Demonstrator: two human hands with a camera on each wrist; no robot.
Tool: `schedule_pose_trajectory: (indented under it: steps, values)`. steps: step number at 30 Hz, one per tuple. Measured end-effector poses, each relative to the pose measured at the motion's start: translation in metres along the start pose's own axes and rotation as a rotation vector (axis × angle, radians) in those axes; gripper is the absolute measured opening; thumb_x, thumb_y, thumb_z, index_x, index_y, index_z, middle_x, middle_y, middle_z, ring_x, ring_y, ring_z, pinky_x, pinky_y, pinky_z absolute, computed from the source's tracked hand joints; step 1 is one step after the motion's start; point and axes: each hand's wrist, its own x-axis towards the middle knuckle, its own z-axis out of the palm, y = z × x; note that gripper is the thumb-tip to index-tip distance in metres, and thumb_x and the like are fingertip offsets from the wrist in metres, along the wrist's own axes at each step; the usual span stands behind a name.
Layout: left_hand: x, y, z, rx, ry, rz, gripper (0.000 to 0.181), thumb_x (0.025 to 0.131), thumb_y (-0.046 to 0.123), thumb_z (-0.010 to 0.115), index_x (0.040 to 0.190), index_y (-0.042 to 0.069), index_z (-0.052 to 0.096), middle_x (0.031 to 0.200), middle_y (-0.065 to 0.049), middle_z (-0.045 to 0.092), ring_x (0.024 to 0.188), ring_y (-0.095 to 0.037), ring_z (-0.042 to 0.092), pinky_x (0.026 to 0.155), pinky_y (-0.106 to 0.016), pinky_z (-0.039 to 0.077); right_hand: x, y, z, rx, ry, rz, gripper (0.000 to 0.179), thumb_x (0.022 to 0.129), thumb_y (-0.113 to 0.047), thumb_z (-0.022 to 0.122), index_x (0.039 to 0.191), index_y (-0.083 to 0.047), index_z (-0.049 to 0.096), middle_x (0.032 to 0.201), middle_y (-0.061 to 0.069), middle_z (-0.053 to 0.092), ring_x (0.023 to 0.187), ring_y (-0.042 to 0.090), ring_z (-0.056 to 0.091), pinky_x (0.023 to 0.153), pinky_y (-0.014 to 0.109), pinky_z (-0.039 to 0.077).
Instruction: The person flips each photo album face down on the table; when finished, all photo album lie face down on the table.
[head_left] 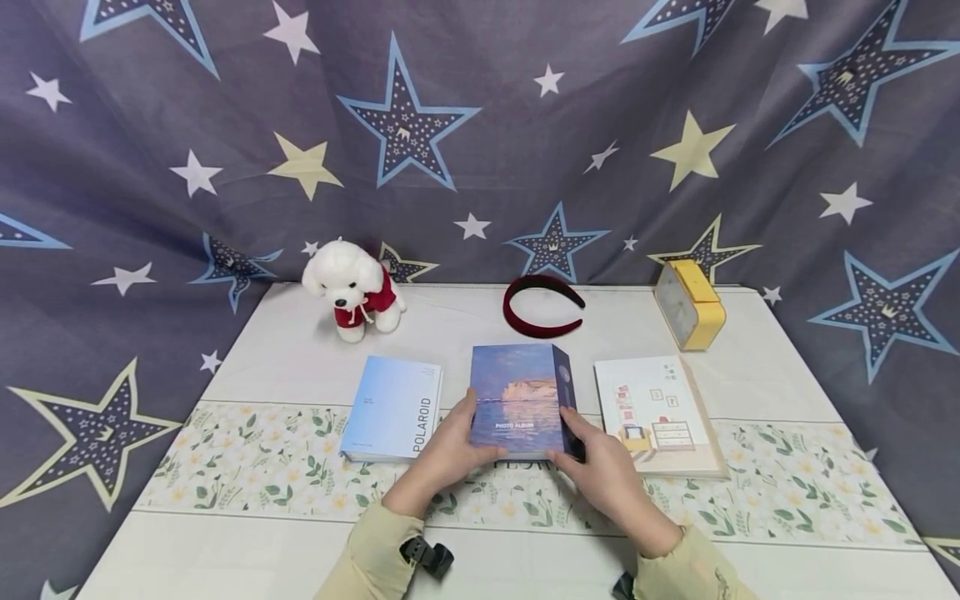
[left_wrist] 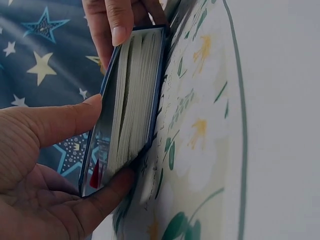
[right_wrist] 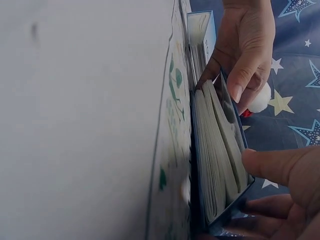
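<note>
Behind everything hangs the starry curtain, and in front of it stretches the table, crossed by a floral strip that makes a handy line for judging whether an album sits square. The illustrated book lies on the right and the POLAROID album on the left; between them, near both and touching neither, is the photo album, front cover up (whether it is fully clear of the cloth I cannot tell). The left hand is clamped on its left side and near corner, and the right hand is clamped on its darker right side, so the weight is probably well shared. Beyond, the toy dog, the yellow box and the dark red headband all look far enough off not to crowd this grip. Down at the small end, the left thumb and the right thumb bear on the cover side, with fingers round the edges and underneath, which seems the right way to steady it. The page block is worth watching: gaps show among its leaves, and the cover stands off them toward the left, so light, even thumb pressure would suit better than a hard pinch at one corner.
</note>
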Motion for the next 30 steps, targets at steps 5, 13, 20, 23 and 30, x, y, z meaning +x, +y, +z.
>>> schedule_pose_trajectory:
  steps: [5,13,20,23,30]
  values:
    - [-0.0004,0.0003,-0.0003,0.016,-0.009,-0.017,0.108,0.079,0.022,0.082,0.152,-0.009,0.009,0.157,-0.025,0.018,0.144,-0.038,0.021,0.114,-0.050,0.024,-0.0005,0.0004,-0.0002,-0.004,0.003,-0.012,0.069,0.084,-0.027,0.078,0.142,-0.001,0.049,0.143,0.020,0.047,0.129,0.036,0.047,0.104,0.048,0.040]
    - [-0.0010,0.0001,0.0003,0.063,0.005,-0.008,0.107,0.076,0.021,0.084,0.151,-0.010,0.014,0.153,-0.030,0.027,0.139,-0.042,0.029,0.113,-0.051,0.027,-0.0009,0.0003,0.0000,-0.034,-0.001,-0.025,0.069,0.084,-0.026,0.078,0.141,0.001,0.050,0.141,0.021,0.050,0.128,0.036,0.049,0.103,0.049,0.042]
    - [-0.0012,0.0023,0.0017,0.181,0.004,-0.018,0.101,0.074,0.025,0.086,0.147,-0.012,0.027,0.146,-0.030,0.036,0.132,-0.044,0.039,0.108,-0.052,0.034,-0.0007,-0.0013,-0.0001,-0.086,-0.007,-0.043,0.066,0.083,-0.024,0.079,0.138,0.001,0.053,0.137,0.020,0.055,0.124,0.036,0.053,0.100,0.049,0.044]
    - [-0.0010,0.0030,0.0025,0.240,0.007,-0.019,0.097,0.074,0.026,0.086,0.145,-0.012,0.032,0.145,-0.030,0.037,0.130,-0.044,0.042,0.107,-0.051,0.036,-0.0001,-0.0016,-0.0008,-0.090,-0.011,-0.053,0.065,0.082,-0.023,0.079,0.138,0.000,0.054,0.136,0.020,0.056,0.123,0.035,0.054,0.100,0.049,0.045]
    - [-0.0001,0.0034,0.0025,0.341,0.017,0.016,0.093,0.073,0.030,0.086,0.141,-0.013,0.040,0.143,-0.032,0.039,0.130,-0.047,0.040,0.107,-0.051,0.036,0.0000,-0.0026,-0.0041,-0.082,-0.020,-0.088,0.058,0.083,-0.018,0.078,0.134,0.000,0.057,0.132,0.020,0.059,0.121,0.036,0.056,0.098,0.050,0.045]
